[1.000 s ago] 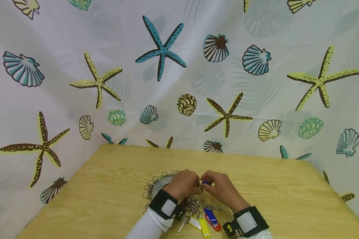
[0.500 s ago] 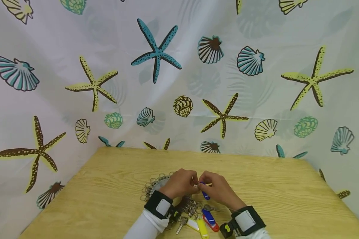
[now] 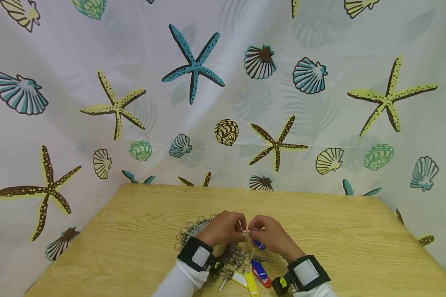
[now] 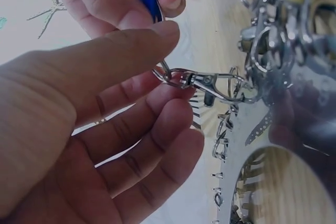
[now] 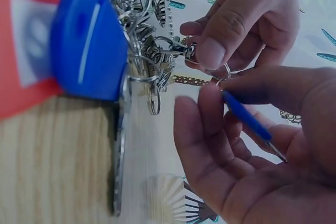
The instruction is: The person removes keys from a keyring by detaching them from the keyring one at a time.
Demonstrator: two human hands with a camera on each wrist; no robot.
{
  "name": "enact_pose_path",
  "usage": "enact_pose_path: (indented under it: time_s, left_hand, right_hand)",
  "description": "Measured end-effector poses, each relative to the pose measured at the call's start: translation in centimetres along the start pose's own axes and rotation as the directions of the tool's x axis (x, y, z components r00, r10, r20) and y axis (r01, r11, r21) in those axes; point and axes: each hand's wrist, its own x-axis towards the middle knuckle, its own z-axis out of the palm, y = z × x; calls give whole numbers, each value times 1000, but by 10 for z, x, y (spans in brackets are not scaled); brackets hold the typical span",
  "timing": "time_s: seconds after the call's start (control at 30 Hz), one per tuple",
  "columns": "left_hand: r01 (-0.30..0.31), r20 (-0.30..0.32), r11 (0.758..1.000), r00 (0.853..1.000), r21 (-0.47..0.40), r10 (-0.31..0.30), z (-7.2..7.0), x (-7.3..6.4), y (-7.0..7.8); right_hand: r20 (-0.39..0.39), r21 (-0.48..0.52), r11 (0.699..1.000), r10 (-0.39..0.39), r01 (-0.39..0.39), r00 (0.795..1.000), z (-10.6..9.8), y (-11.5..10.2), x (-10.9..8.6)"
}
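Starfish-and-shell cloth hangs beyond a wood-grain surface. At left, a metal rack edged with small rings lies partly under the left hand, whose thumb and index finger appear to pinch the swivel end of a snap hook. Just right, the right hand's fingers pinch the split ring, a blue key tag hanging beneath. Hook and ring should be light, stiff, somewhat slippery; best held by the ring's edge. 1 second ago the tag sat up at the right fingertips; now it hangs lower, nearer.
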Motion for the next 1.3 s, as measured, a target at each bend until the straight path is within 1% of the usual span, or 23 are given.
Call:
enact_pose_path:
  time_s: [0.2, 0.43, 0.73, 0.87, 1.0, 1.13, 1.3]
  left_hand:
    - [3, 5, 1000, 1000, 24, -3, 1, 0, -1]
    - [-14, -2, 999, 1000, 39, 15, 1, -1, -1]
    - [-40, 23, 999, 999, 32, 39, 0, 0, -1]
    - [-48, 28, 999, 999, 26, 47, 0, 0, 0]
    - [-43, 27, 999, 999, 20, 43, 0, -1, 0]
    - [-37, 24, 999, 999, 4, 37, -1, -1, 0]
    - [-53, 17, 999, 998, 8, 53, -2, 0, 1]
  right_hand:
    - [14, -75, 997, -28, 29, 999, 0, 1, 1]
    - [54, -79, 996, -40, 44, 998, -1, 2, 1]
    - [43, -156, 987, -42, 48, 998, -4, 0, -1]
    - [48, -161, 985, -45, 53, 998, -6, 2, 0]
    - [55, -151, 986, -60, 67, 997, -7, 3, 0]
    - [26, -155, 986, -63, 66, 998, -6, 3, 1]
    - [-31, -171, 985, -45, 39, 999, -4, 2, 3]
